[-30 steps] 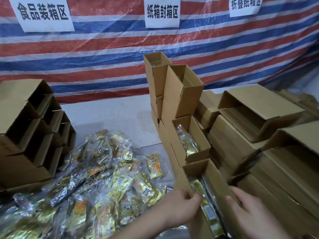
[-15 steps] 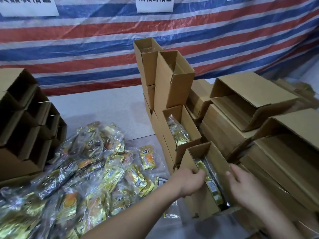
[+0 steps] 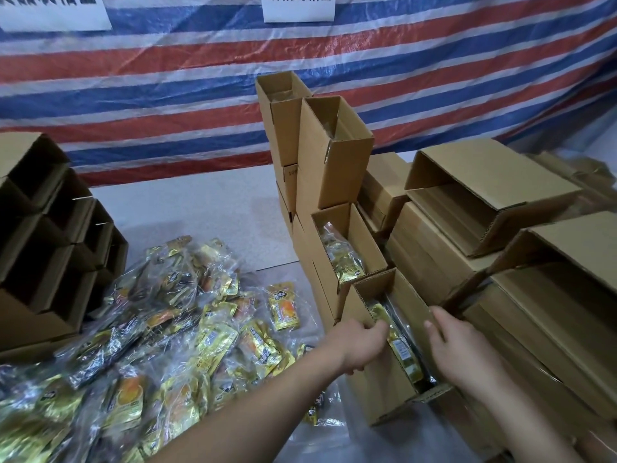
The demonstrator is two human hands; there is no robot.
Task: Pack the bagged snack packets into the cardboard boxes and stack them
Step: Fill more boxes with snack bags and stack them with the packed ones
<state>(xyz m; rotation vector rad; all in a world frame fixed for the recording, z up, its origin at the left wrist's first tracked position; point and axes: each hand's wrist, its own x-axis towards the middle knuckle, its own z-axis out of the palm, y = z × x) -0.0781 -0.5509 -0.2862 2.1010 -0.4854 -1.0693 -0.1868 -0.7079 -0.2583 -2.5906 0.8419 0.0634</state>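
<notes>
An open cardboard box (image 3: 377, 389) lies in front of me with a clear bag of gold snack packets (image 3: 399, 345) inside it. My left hand (image 3: 360, 345) grips the box's left wall, fingers curled over its rim. On the box's right side, my right hand (image 3: 464, 352) holds the wall with the thumb at the rim. Behind it lies another open box (image 3: 367, 235) holding a snack bag (image 3: 340, 255). Taller open boxes (image 3: 330, 152) stand stacked beyond. A pile of bagged snack packets (image 3: 143, 345) covers the table at the left.
Empty open boxes (image 3: 43, 235) are stacked at the left edge. Flat and half-folded cardboard boxes (image 3: 494, 202) are piled at the right. A striped tarp (image 3: 434, 61) with paper signs hangs behind the grey table (image 3: 187, 212).
The view has tilted down and the near box now sits further from me. Both hands stay on its two sides, my left hand curled more over the rim.
</notes>
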